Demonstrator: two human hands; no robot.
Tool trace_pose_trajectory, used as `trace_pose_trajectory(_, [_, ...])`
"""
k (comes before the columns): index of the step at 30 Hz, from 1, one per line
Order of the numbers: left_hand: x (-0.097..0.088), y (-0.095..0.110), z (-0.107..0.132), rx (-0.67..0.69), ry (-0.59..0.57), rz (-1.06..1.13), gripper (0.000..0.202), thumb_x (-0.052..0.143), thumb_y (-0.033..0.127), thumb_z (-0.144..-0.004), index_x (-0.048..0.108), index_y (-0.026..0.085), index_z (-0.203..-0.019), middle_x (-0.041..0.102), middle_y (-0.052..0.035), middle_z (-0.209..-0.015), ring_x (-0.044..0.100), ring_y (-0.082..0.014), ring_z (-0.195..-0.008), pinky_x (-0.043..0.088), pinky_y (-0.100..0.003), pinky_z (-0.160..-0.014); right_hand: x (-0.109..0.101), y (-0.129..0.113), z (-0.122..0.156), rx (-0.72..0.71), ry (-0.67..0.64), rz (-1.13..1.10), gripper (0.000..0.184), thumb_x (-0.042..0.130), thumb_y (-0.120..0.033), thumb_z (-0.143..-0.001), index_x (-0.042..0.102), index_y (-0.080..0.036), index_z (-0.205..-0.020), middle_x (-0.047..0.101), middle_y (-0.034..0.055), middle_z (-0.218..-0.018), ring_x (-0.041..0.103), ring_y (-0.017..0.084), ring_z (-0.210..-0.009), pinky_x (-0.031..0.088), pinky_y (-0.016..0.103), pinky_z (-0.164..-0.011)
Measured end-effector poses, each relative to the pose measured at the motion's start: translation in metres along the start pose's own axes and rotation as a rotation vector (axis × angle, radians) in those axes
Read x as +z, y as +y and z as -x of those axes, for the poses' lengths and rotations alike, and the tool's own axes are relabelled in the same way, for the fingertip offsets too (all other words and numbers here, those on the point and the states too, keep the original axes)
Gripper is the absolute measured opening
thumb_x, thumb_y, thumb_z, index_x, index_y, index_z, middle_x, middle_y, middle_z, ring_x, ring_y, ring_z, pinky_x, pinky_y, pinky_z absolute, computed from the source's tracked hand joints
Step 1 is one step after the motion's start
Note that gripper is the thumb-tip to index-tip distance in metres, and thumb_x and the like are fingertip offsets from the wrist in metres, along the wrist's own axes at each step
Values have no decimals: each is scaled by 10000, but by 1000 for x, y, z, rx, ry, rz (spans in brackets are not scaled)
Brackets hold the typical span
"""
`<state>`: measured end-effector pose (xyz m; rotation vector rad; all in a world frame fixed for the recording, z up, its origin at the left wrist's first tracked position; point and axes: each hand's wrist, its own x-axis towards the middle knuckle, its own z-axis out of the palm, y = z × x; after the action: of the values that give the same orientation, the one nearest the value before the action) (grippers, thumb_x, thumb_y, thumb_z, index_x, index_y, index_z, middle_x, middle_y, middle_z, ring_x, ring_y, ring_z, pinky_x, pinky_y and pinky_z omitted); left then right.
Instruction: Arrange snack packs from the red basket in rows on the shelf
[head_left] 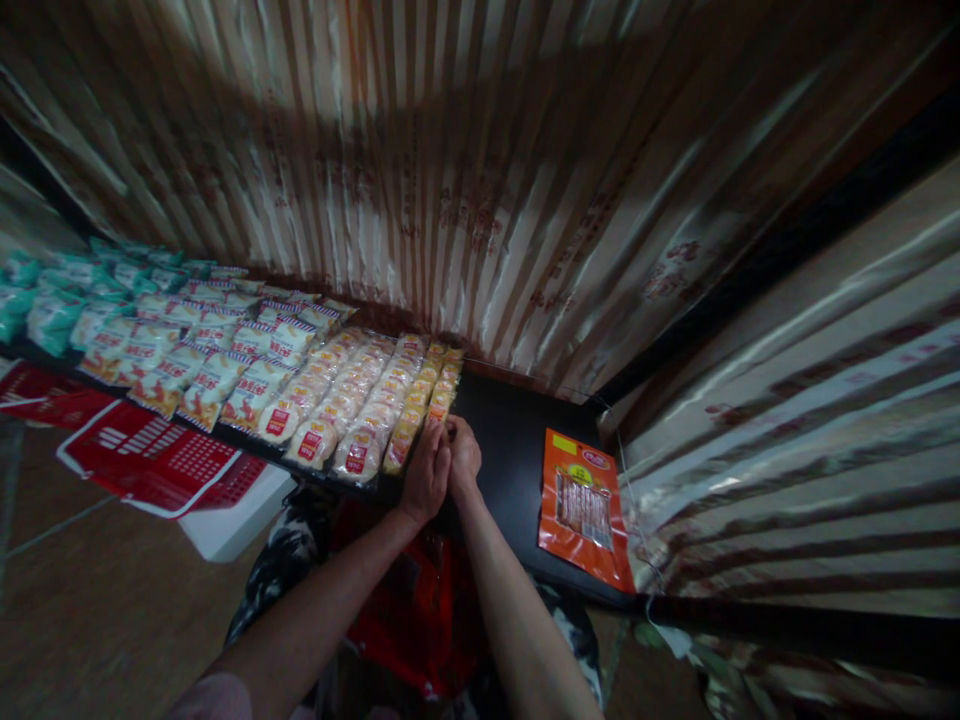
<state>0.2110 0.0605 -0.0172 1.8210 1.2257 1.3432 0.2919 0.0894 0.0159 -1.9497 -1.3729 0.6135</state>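
My left hand (426, 470) and my right hand (463, 452) are pressed close together at the near end of a row of yellow snack packets (429, 392) on a black shelf (510, 455). Both hands have their fingers curled around the nearest small packet of that row; it is mostly hidden by the fingers. To the left lie rows of round white-and-red packaged cakes (341, 415). An orange bag (586, 508) with a clear window lies flat on the shelf to the right of my hands.
Further left are rows of white-red snack packs (202, 365) and green packs (52, 300). Striped shiny curtains (465, 180) hang behind and to the right. Red shopping baskets (150, 455) sit on the floor at left. A red bag (420, 610) lies at my lap.
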Motion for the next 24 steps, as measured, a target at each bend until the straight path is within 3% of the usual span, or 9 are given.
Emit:
trace_pose_trajectory(10, [-4, 5, 0, -34, 0, 23, 464, 297, 386, -932, 436, 162, -1314, 421, -117, -1406, 331, -206, -1337, 267, -422, -1126, -3, 3, 6, -16, 15, -94, 278, 438, -395, -799, 573, -202, -947, 630, 14, -878, 581, 135, -732, 404, 240, -683])
trace_pose_trajectory(24, [-5, 10, -3, -47, -36, -26, 459, 262, 375, -940, 446, 162, -1303, 467, -106, -1370, 374, -204, -1311, 292, -416, -1116, -1, 3, 2, 20, -19, 25, 190, 410, -252, -806, 590, -233, -863, 610, -22, -804, 534, 118, -674, 363, 223, -612])
